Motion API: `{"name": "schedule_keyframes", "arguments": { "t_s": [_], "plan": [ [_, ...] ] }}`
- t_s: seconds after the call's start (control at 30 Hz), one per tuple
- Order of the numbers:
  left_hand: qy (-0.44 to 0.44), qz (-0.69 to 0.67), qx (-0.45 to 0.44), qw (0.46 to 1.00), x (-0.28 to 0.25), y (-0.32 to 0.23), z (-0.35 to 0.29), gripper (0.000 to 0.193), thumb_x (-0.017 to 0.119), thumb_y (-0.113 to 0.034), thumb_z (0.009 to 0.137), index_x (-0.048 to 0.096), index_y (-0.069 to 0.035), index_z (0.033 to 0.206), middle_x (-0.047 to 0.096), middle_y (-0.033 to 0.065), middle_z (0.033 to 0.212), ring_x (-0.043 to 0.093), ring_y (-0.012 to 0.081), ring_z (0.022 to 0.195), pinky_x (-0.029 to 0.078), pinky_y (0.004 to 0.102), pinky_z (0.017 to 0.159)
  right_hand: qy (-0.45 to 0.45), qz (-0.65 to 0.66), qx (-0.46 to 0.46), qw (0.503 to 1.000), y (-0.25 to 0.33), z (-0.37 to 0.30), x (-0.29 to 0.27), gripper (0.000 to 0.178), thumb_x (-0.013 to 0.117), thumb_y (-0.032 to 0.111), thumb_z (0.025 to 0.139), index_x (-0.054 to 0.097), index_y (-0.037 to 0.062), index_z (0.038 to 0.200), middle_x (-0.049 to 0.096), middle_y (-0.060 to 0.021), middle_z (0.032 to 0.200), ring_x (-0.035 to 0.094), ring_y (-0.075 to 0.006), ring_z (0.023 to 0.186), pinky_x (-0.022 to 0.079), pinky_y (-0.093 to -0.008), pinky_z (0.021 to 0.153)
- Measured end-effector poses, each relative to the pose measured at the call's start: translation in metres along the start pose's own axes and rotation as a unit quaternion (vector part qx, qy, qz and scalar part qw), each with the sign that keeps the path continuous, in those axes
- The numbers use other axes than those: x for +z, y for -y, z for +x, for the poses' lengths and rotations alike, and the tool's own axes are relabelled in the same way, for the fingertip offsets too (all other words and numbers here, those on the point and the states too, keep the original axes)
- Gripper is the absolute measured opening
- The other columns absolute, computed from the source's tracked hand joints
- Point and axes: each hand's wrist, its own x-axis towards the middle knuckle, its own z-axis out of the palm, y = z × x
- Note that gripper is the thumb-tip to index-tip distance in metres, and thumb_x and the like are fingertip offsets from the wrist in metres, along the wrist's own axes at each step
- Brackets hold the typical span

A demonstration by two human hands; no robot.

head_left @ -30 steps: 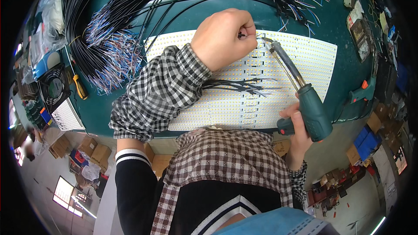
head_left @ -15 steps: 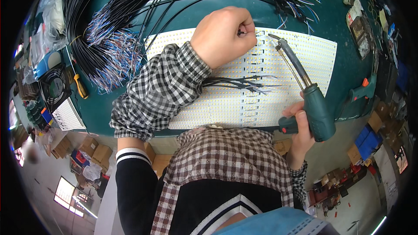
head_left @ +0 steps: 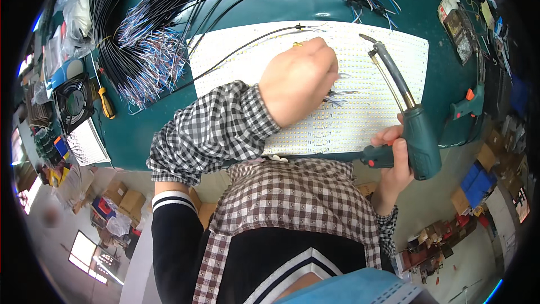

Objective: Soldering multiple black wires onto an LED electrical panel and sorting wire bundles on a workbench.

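A white LED board (head_left: 382, 79), dotted with rows of small yellowish chips, lies on the green bench. My left hand (head_left: 301, 79) is curled over its middle, slightly blurred. Its fingers look closed and their tips are hidden, so what they hold cannot be made out. Beside it, the ends of several short black wires (head_left: 340, 97) stick out from under the hand. One black cable (head_left: 247, 43) lies across the board's upper part, its stripped end free. My right hand (head_left: 396, 149) grips a green soldering gun (head_left: 419, 135). The gun's tip hangs over the board's right half.
Thick bundles of black cables (head_left: 107, 28) with stripped coloured ends cover the back left of the bench (head_left: 132, 143). A yellow screwdriver (head_left: 105, 103) and a black fan (head_left: 73, 104) lie at the left. A second green soldering gun (head_left: 469, 104) rests at the right edge.
My left hand has let go of the black cable and come down toward the short wires. The soldering gun's tip has moved up and right, away from the cable's end.
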Motion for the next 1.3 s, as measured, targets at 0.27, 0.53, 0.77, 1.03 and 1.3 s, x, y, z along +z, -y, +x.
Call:
{"name": "schedule_keyframes", "arguments": {
  "t_s": [0.27, 0.53, 0.77, 1.03, 1.3],
  "plan": [
    [-0.063, 0.015, -0.098, 0.993, -0.013, 0.015, 0.004, 0.01, 0.059, -0.007, 0.076, 0.054, -0.001, 0.083, 0.055, 0.0108, 0.076, 0.057, 0.0233, 0.065, 0.047, 0.0322, 0.059, -0.01, 0.006, 0.024, 1.0, 0.001, 0.001, -0.003, 0.039, 0.055, 0.011, 0.081, 0.046, -0.0105, 0.113, 0.057, -0.0134, 0.084, 0.059, -0.0222, 0.077, 0.053, -0.0311, 0.063],
    [-0.077, 0.06, -0.076, 0.992, -0.009, 0.017, 0.006, 0.008, 0.06, -0.006, 0.075, 0.055, -0.003, 0.08, 0.053, 0.0092, 0.075, 0.057, 0.0225, 0.062, 0.047, 0.0303, 0.057, -0.003, -0.006, 0.031, 1.0, 0.001, 0.002, -0.001, 0.04, 0.053, 0.011, 0.082, 0.045, -0.0105, 0.115, 0.057, -0.0151, 0.094, 0.061, -0.0267, 0.085, 0.055, -0.0307, 0.062],
    [-0.085, 0.059, -0.07, 0.992, -0.005, 0.022, 0.01, 0.009, 0.062, -0.005, 0.073, 0.054, -0.003, 0.077, 0.053, 0.008, 0.073, 0.056, 0.0203, 0.061, 0.047, 0.0283, 0.055, 0.015, -0.002, 0.026, 1.0, -0.001, 0.002, -0.003, 0.04, 0.052, 0.01, 0.083, 0.044, -0.0106, 0.116, 0.057, -0.0157, 0.097, 0.061, -0.0278, 0.089, 0.055, -0.0313, 0.063],
    [-0.116, 0.01, -0.056, 0.992, -0.004, 0.026, 0.01, 0.009, 0.062, -0.004, 0.07, 0.054, -0.003, 0.074, 0.053, 0.0073, 0.072, 0.055, 0.0193, 0.06, 0.046, 0.0267, 0.054, 0.035, -0.039, 0.024, 0.998, -0.002, -0.002, 0.0, 0.038, 0.048, 0.011, 0.085, 0.043, -0.0122, 0.116, 0.056, -0.0133, 0.09, 0.06, -0.0228, 0.079, 0.053, -0.0282, 0.061],
    [-0.119, 0.015, -0.055, 0.991, -0.003, 0.025, 0.009, 0.009, 0.062, -0.004, 0.07, 0.054, -0.004, 0.074, 0.053, 0.0066, 0.071, 0.054, 0.0187, 0.059, 0.045, 0.0268, 0.053, 0.049, -0.02, 0.072, 0.996, 0.001, -0.002, 0.006, 0.014, 0.057, 0.004, 0.081, 0.056, -0.0066, 0.091, 0.059, -0.0117, 0.079, 0.059, -0.0191, 0.071, 0.05, -0.0312, 0.067]
  ]
}}
